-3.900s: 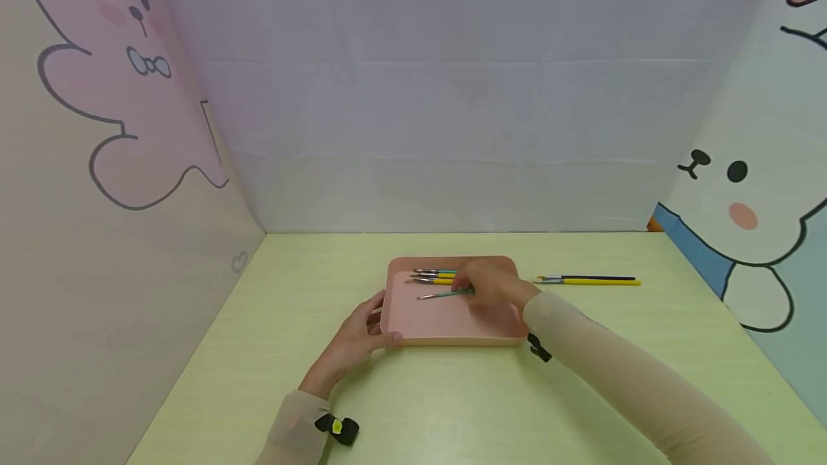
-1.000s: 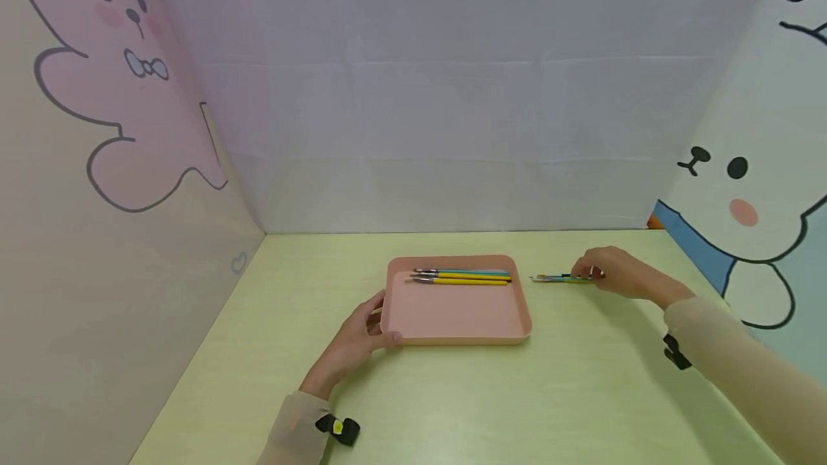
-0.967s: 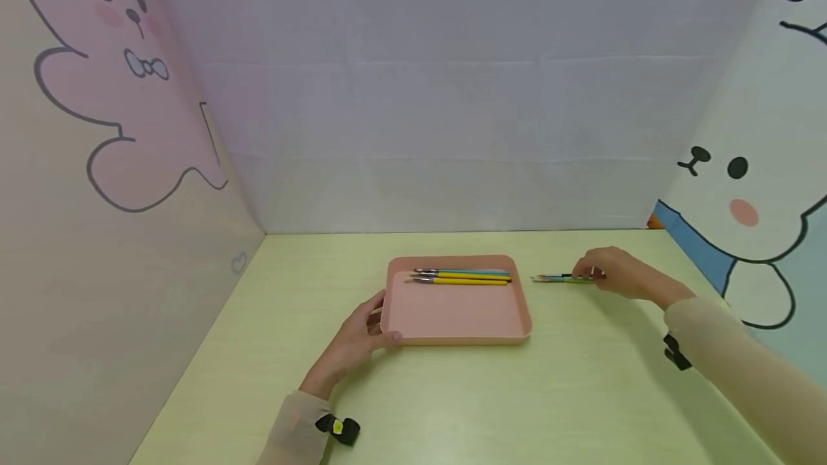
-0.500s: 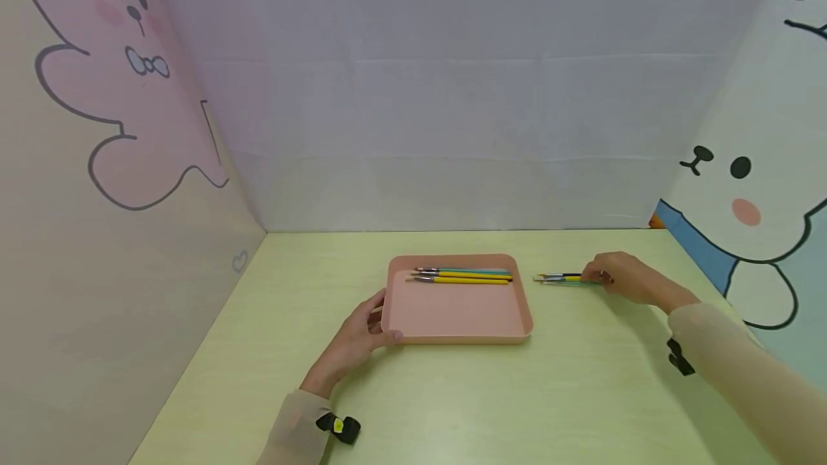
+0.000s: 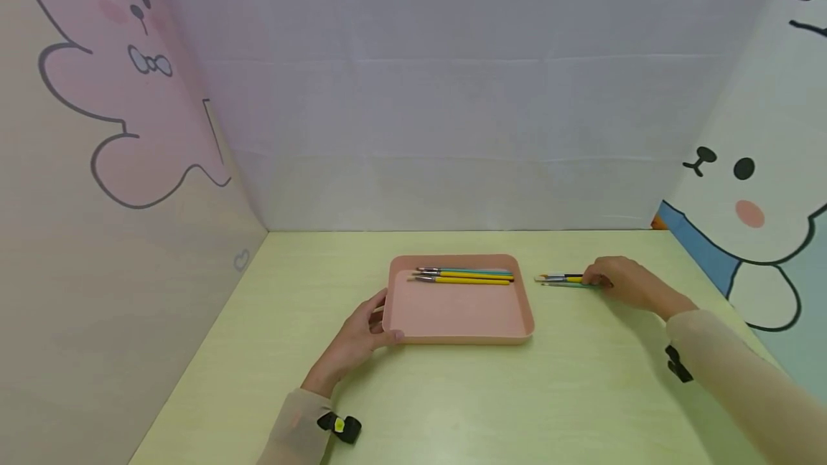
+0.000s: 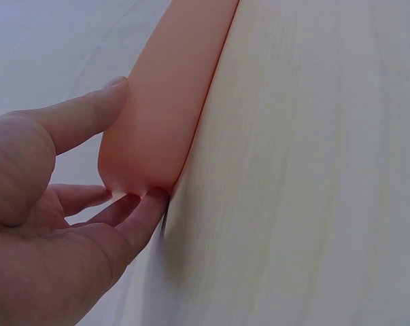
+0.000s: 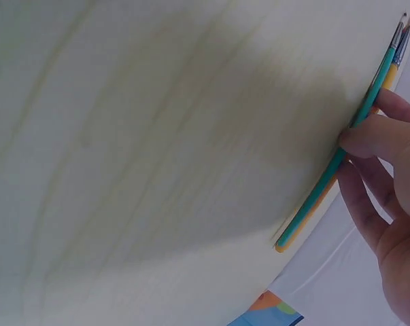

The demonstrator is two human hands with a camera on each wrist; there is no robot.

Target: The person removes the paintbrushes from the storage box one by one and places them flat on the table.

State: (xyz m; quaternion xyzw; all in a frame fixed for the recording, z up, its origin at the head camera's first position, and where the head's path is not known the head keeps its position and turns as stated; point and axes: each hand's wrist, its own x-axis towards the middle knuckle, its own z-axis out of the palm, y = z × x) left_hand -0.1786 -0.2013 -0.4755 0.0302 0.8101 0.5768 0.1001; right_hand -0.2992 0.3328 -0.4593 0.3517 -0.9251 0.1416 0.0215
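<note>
My left hand [image 5: 352, 339] holds the near left corner of a pink tray [image 5: 459, 318]; in the left wrist view the thumb presses one wall of the tray [image 6: 167, 88] and the fingertips meet its end. Several paintbrushes [image 5: 472, 280], yellow and teal, lie side by side along the tray's far part, bristles to the left. Right of the tray, my right hand [image 5: 620, 280] pinches a teal paintbrush [image 7: 312, 197] between thumb and fingers, low at the table. Right alongside it lies a yellow-orange paintbrush [image 7: 394, 73], and a dark-handled paintbrush [image 5: 568, 275] shows behind, partly hidden by the fingers.
The pale wood-grain table [image 5: 452, 400] ends at a white backdrop [image 5: 452, 128]. Side panels with cartoon animals stand left and right, the right panel [image 5: 769, 285] not far beyond the right hand. Each wrist wears a small black camera.
Earlier the right hand was over the tray with the teal paintbrush; it has carried it right to the other brushes. Lately hand and brush shifted slightly right and nearer. The left hand stays put.
</note>
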